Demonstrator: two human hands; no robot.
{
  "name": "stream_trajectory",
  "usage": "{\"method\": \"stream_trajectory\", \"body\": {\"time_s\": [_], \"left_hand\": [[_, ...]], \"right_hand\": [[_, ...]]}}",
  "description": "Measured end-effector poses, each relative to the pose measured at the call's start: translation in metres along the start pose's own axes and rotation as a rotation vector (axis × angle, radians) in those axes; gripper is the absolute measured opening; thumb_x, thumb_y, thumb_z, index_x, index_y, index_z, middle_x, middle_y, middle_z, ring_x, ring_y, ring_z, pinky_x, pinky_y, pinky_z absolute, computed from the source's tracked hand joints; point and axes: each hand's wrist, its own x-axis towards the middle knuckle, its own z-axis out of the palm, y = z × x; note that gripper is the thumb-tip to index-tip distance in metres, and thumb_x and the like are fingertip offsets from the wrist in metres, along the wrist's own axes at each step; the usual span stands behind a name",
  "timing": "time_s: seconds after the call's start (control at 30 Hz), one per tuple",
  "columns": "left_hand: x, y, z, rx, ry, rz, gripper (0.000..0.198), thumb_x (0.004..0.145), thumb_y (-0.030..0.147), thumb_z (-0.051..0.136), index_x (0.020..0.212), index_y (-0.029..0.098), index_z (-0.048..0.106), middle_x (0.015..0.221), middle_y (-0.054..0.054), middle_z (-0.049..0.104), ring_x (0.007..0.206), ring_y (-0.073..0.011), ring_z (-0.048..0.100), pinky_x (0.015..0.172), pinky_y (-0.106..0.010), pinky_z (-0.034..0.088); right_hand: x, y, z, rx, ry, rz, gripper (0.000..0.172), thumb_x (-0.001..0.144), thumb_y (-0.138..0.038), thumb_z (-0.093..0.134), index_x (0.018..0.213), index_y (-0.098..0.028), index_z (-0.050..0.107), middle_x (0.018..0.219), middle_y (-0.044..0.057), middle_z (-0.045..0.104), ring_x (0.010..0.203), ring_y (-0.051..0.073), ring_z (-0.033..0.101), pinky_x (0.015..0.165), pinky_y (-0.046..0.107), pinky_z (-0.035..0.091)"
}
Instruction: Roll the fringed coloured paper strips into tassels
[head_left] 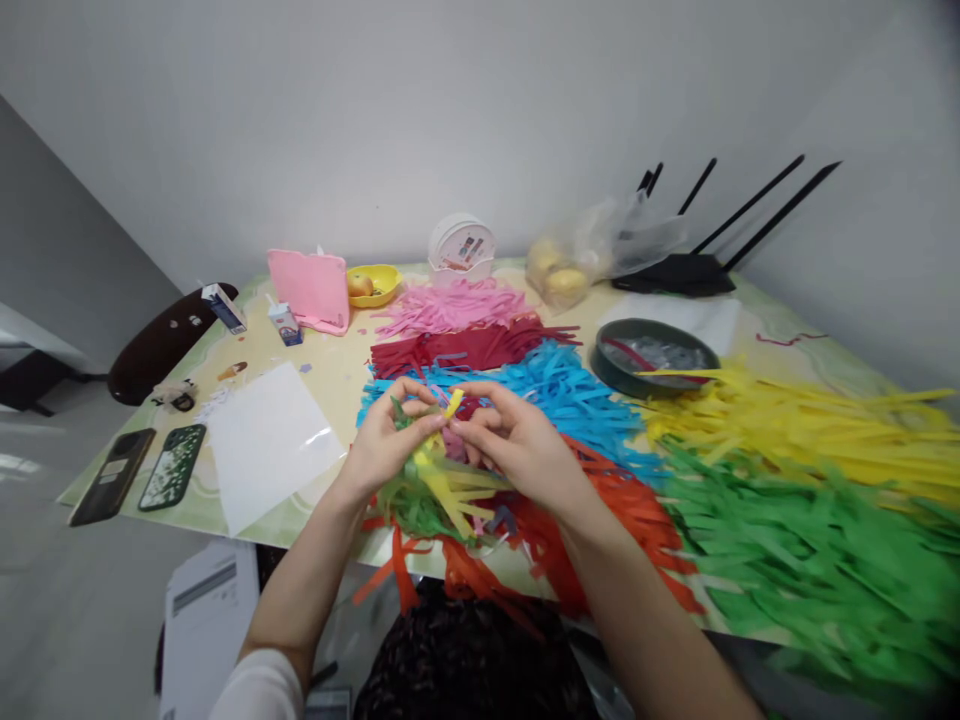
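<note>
Before the shaggy blue paper-strip heap (574, 400), left hand (396, 438) and right hand (517, 440) curled, fingertips pinching a narrow yellow paper strip (454, 403), limp green-and-yellow paper strips (444, 488) beneath, crimson paper strips (465, 346) behind the heap, round dark-green dish (611, 374) at its right.

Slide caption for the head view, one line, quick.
Left hand and right hand meet at a yellow strip, among pink strips, blue strips and green strips on a table.

Faces forward and down from the head — near left hand (388, 438) and right hand (521, 445) — across table (330, 375) to wall (375, 120).
</note>
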Motion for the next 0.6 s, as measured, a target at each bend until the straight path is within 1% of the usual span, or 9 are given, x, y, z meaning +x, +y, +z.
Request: {"method": "stream_trajectory", "body": {"time_s": [0.1,0.17,0.27,0.3,0.37,0.43,0.47,0.53,0.6], "left_hand": [[0.002,0.001,-0.001,0.032,-0.028,0.053,0.033,0.077,0.04,0.078,0.09,0.017,0.058,0.076,0.001,0.068,0.066,-0.0118,0.064,0.066,-0.023,0.046],[0.002,0.001,-0.001,0.037,-0.105,0.05,0.032,0.078,0.039,0.078,0.088,0.017,0.056,0.077,0.001,0.067,0.068,-0.0125,0.064,0.069,-0.024,0.048],[0.002,-0.001,-0.001,0.031,-0.205,0.016,0.035,0.078,0.04,0.078,0.088,0.018,0.051,0.077,0.0,0.066,0.069,-0.0147,0.066,0.07,-0.027,0.049],[0.003,-0.003,-0.001,0.041,-0.215,0.016,0.036,0.079,0.04,0.077,0.089,0.019,0.051,0.079,0.0,0.067,0.072,-0.0156,0.067,0.071,-0.027,0.05],[0.005,-0.007,-0.002,0.082,-0.224,0.02,0.033,0.081,0.04,0.075,0.092,0.019,0.052,0.082,-0.002,0.068,0.076,-0.0169,0.068,0.074,-0.029,0.051],[0.008,-0.011,-0.005,0.151,-0.235,0.031,0.027,0.087,0.039,0.068,0.096,0.018,0.054,0.088,-0.004,0.07,0.083,-0.0188,0.069,0.079,-0.031,0.051],[0.01,-0.012,-0.007,0.205,-0.238,0.048,0.023,0.09,0.039,0.063,0.098,0.018,0.056,0.095,-0.006,0.071,0.09,-0.0204,0.069,0.084,-0.033,0.051],[0.013,-0.013,-0.01,0.347,-0.203,0.111,0.022,0.095,0.037,0.053,0.105,0.018,0.06,0.111,-0.01,0.07,0.107,-0.0232,0.066,0.095,-0.037,0.048],[0.015,-0.011,-0.01,0.518,-0.117,0.184,0.025,0.096,0.033,0.047,0.111,0.018,0.062,0.119,-0.011,0.068,0.116,-0.0244,0.061,0.102,-0.039,0.044]], "right_hand": [[0.003,-0.001,-0.003,0.076,-0.069,0.061,0.046,0.081,-0.042,0.069,0.117,-0.017,0.056,0.051,-0.009,0.054,0.039,0.007,0.04,0.04,0.02,0.03],[0.004,-0.001,-0.005,0.109,-0.062,0.08,0.047,0.079,-0.046,0.07,0.114,-0.017,0.058,0.049,-0.009,0.054,0.037,0.007,0.038,0.038,0.02,0.028],[0.005,0.0,-0.007,0.101,-0.037,0.056,0.038,0.077,-0.051,0.072,0.092,-0.018,0.065,0.052,-0.005,0.057,0.038,0.008,0.042,0.038,0.021,0.031],[0.005,0.0,-0.008,0.075,0.003,0.015,0.034,0.075,-0.05,0.074,0.084,-0.018,0.065,0.056,-0.003,0.059,0.04,0.008,0.045,0.039,0.021,0.033],[0.005,-0.001,-0.01,0.05,0.167,-0.096,0.03,0.076,-0.046,0.075,0.079,-0.019,0.064,0.065,-0.001,0.064,0.046,0.008,0.048,0.04,0.021,0.034],[0.003,-0.004,-0.011,0.117,0.377,-0.214,0.025,0.082,-0.044,0.071,0.086,-0.022,0.06,0.071,-0.002,0.064,0.045,0.007,0.046,0.037,0.019,0.031],[0.002,-0.006,-0.011,0.161,0.45,-0.258,0.022,0.086,-0.043,0.067,0.089,-0.024,0.057,0.068,-0.004,0.061,0.041,0.006,0.042,0.036,0.019,0.028],[0.0,-0.011,-0.009,0.165,0.488,-0.312,0.017,0.09,-0.04,0.063,0.092,-0.026,0.053,0.062,-0.008,0.056,0.039,0.006,0.038,0.036,0.018,0.026],[-0.001,-0.013,-0.004,0.016,0.394,-0.309,0.012,0.091,-0.035,0.062,0.094,-0.024,0.056,0.06,-0.007,0.053,0.042,0.007,0.041,0.04,0.019,0.031]]}}
